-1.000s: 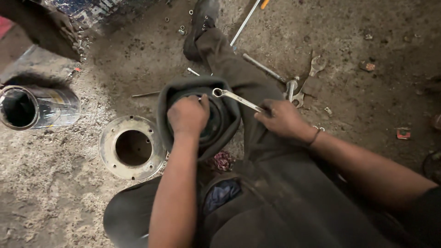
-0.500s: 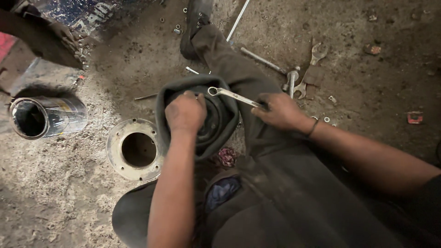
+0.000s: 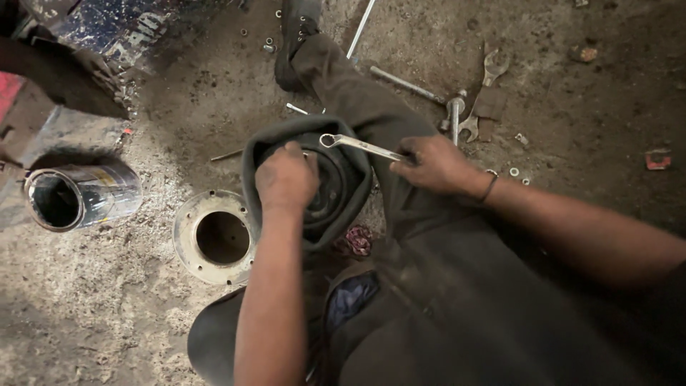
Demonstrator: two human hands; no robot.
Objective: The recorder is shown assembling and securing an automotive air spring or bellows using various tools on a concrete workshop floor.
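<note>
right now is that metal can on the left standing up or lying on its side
Lying on its side: the metal can rests lengthwise on the dirt floor, its open round mouth facing left. The inside looks dark; contents cannot be told.

Left hand (image 3: 286, 177) covers much of dark round part (image 3: 336, 187); what fingers touch hidden. Wrench (image 3: 361, 146) handle end hidden in right hand (image 3: 436, 164). Rod (image 3: 359, 27) cut off at far edge. Loose nuts (image 3: 269, 44) far left too small to tell.
</note>
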